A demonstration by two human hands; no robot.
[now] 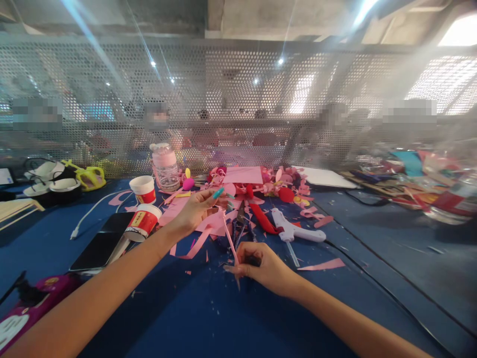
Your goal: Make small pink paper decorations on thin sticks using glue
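Observation:
A thin pink paper strip (229, 234) slants down between my two hands over the blue table. My right hand (263, 263) pinches its lower end between thumb and fingers. At its upper end my left hand (199, 209), with teal nails, is closed in a pinch; the exact grip is partly hidden. Below the left hand a wider curled pink paper strip (199, 244) lies on the table. Just behind the right hand are scissors (241, 219) with dark handles. To the right lies a white glue gun (298, 229) with a clear glue stick, beside a red-handled tool (263, 218).
A heap of pink and red paper scraps (286, 194) lies behind. At left are two paper cups (142, 223), one tipped over, a black phone (100, 243), a clear bottle (165, 166) and a purple bottle (40, 303). A perforated metal screen (238, 99) stands behind; a cable (380, 288) runs right.

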